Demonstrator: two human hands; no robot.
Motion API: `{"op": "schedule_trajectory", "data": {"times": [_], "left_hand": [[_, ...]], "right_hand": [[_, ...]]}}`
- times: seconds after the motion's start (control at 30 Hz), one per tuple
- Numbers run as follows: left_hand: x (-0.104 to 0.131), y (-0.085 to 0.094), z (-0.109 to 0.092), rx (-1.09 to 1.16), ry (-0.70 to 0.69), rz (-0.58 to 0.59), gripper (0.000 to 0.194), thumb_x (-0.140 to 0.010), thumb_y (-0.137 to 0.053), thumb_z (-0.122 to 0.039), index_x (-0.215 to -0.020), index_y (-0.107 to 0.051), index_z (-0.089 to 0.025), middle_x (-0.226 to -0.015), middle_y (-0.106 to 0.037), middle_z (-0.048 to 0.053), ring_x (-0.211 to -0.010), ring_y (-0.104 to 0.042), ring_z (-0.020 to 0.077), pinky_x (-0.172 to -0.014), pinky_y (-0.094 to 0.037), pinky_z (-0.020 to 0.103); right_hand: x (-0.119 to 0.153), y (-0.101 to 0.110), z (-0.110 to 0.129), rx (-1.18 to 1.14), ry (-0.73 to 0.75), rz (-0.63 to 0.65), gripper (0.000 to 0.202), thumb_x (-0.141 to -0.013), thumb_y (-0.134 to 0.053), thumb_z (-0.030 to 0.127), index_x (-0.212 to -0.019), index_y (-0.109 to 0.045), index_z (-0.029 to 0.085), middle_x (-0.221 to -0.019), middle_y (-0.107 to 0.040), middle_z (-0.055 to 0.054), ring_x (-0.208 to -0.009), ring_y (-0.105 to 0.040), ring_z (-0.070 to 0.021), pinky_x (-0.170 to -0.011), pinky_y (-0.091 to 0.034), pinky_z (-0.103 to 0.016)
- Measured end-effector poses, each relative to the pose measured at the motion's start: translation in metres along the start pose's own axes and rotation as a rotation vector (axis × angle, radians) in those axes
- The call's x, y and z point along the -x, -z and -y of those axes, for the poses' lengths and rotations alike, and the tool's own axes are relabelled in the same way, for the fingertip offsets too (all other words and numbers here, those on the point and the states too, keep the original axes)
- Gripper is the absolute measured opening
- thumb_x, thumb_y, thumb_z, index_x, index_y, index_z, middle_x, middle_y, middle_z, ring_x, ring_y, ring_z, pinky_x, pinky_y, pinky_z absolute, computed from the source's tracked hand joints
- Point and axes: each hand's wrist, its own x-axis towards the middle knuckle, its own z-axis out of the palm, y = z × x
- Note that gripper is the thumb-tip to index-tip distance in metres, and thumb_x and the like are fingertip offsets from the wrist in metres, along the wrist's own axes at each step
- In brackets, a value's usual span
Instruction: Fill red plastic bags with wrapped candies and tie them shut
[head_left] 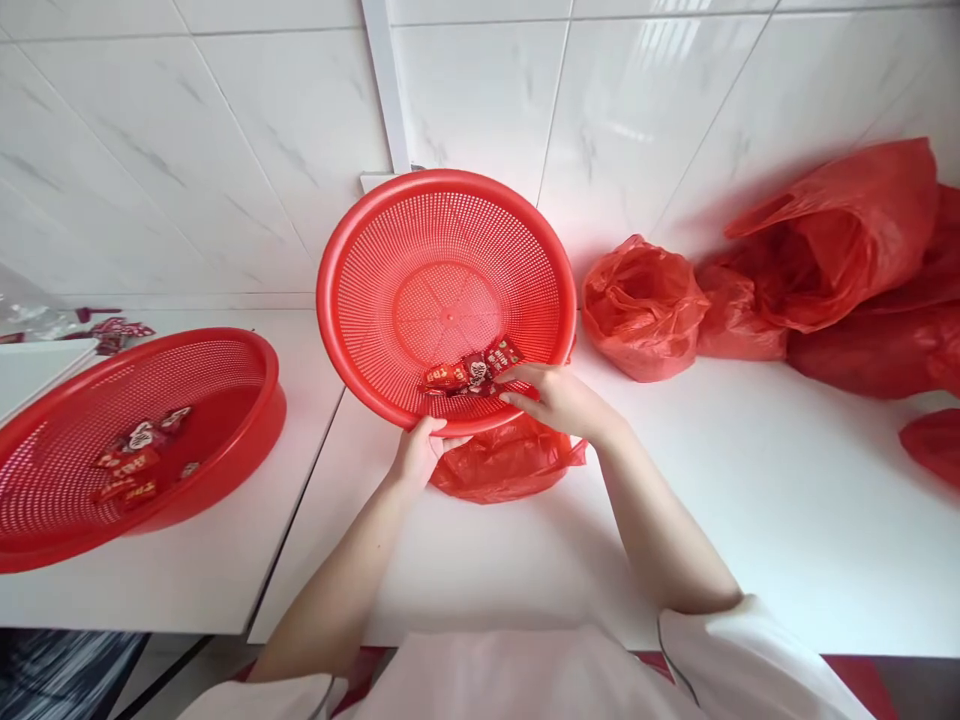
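My left hand (420, 453) is closed on the near rim of a round red plastic mesh basket (375, 270), thumb at the rim and fingers underneath. The basket is tilted, its inside facing me. Several small red wrapped snack packets (476, 370) lie together at its low right side. Over that rim reaches my right hand (551, 395), its thumb and fingers apart, the fingertips touching the packets. Beneath the basket a red plastic bag (510, 465) sits on the white table (487, 570), its mouth partly hidden by the basket.
To the left stands a second red basket (232, 450) with several packets (135, 460) inside. Red plastic bags (645, 310) line the wall at the right, one large bag (847, 240) gaping. A dark seam (300, 500) divides two table tops. White tiles rise behind.
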Motion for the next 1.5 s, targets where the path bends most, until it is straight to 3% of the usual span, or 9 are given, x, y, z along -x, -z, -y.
{"op": "schedule_trajectory", "data": {"times": [0.13,0.27,0.5,0.67,0.83,0.97,1.13,1.37,1.5], "left_hand": [[0.000,-0.001,0.007,-0.018,-0.003,0.035,0.018,-0.071,-0.060,-0.018,-0.085,-0.067,-0.010,-0.096,-0.071,0.010,-0.101,-0.064,0.0295,-0.087,-0.053,0.047],[0.000,-0.002,0.005,0.000,-0.051,0.019,0.028,-0.070,-0.059,-0.015,-0.097,-0.066,-0.010,-0.101,-0.070,0.010,-0.100,-0.065,0.0297,-0.087,-0.053,0.049],[-0.009,0.008,0.003,-0.030,-0.117,-0.077,0.021,-0.069,-0.061,-0.015,-0.089,-0.064,-0.012,-0.097,-0.069,0.008,-0.100,-0.064,0.0281,-0.085,-0.054,0.048],[-0.011,0.011,0.004,-0.031,-0.101,-0.122,0.018,-0.068,-0.061,-0.016,-0.085,-0.063,-0.011,-0.093,-0.069,0.009,-0.098,-0.065,0.0278,-0.083,-0.055,0.046],[-0.009,0.009,0.003,-0.055,-0.088,-0.066,0.024,-0.070,-0.059,-0.017,-0.094,-0.065,-0.011,-0.102,-0.069,0.010,-0.103,-0.063,0.0284,-0.084,-0.055,0.046],[-0.004,0.006,0.006,-0.073,-0.054,0.006,0.028,-0.073,-0.059,-0.018,-0.100,-0.065,-0.012,-0.107,-0.068,0.010,-0.105,-0.062,0.0289,-0.084,-0.055,0.048],[0.000,0.002,0.010,-0.045,-0.038,0.013,0.040,-0.071,-0.061,-0.016,-0.112,-0.060,-0.014,-0.108,-0.068,0.009,-0.101,-0.065,0.0300,-0.084,-0.055,0.052],[-0.003,0.004,0.006,-0.049,-0.040,0.033,0.028,-0.074,-0.058,-0.018,-0.100,-0.065,-0.011,-0.101,-0.070,0.010,-0.100,-0.065,0.0293,-0.086,-0.054,0.051],[-0.004,0.006,0.005,-0.056,-0.070,0.003,0.029,-0.072,-0.059,-0.017,-0.101,-0.064,-0.014,-0.105,-0.069,0.008,-0.103,-0.064,0.0291,-0.086,-0.054,0.052]], "right_hand": [[-0.004,-0.013,-0.006,0.099,-0.011,0.060,0.041,-0.093,-0.048,0.041,-0.128,-0.054,0.020,-0.113,-0.067,-0.010,-0.101,-0.064,-0.0242,-0.090,-0.049,-0.039],[-0.006,-0.028,-0.009,0.156,0.062,0.141,0.052,-0.090,-0.052,0.047,-0.132,-0.052,0.016,-0.129,-0.059,-0.015,-0.119,-0.055,-0.0302,-0.104,-0.038,-0.050],[-0.006,-0.029,-0.013,-0.042,0.019,0.099,0.037,-0.093,-0.044,0.018,-0.126,-0.059,0.024,-0.109,-0.070,-0.006,-0.095,-0.066,-0.0202,-0.082,-0.051,-0.034],[-0.003,-0.015,-0.006,-0.137,-0.018,0.130,0.035,-0.097,-0.042,0.028,-0.127,-0.059,0.023,-0.100,-0.073,-0.004,-0.087,-0.067,-0.0184,-0.080,-0.051,-0.032],[-0.006,-0.016,0.001,-0.159,-0.009,0.073,0.035,-0.098,-0.038,0.036,-0.114,-0.065,0.022,-0.108,-0.070,-0.005,-0.095,-0.066,-0.0194,-0.087,-0.050,-0.034],[-0.011,-0.038,-0.002,-0.080,0.005,0.033,0.036,-0.097,-0.040,0.033,-0.130,-0.053,0.023,-0.122,-0.064,-0.008,-0.108,-0.061,-0.0220,-0.094,-0.047,-0.039],[-0.012,-0.054,-0.004,0.007,0.041,0.097,0.053,-0.094,-0.047,0.038,-0.143,-0.037,0.021,-0.125,-0.059,-0.014,-0.111,-0.059,-0.0258,-0.094,-0.047,-0.045],[-0.012,-0.037,-0.003,-0.138,0.141,0.105,0.044,-0.082,-0.067,0.029,-0.125,-0.058,0.024,-0.116,-0.063,-0.008,-0.105,-0.060,-0.0221,-0.089,-0.051,-0.036],[-0.011,-0.035,-0.007,-0.278,-0.006,0.021,0.029,-0.086,-0.059,0.022,-0.115,-0.064,0.022,-0.100,-0.071,-0.005,-0.088,-0.066,-0.0179,-0.083,-0.053,-0.034]]}}
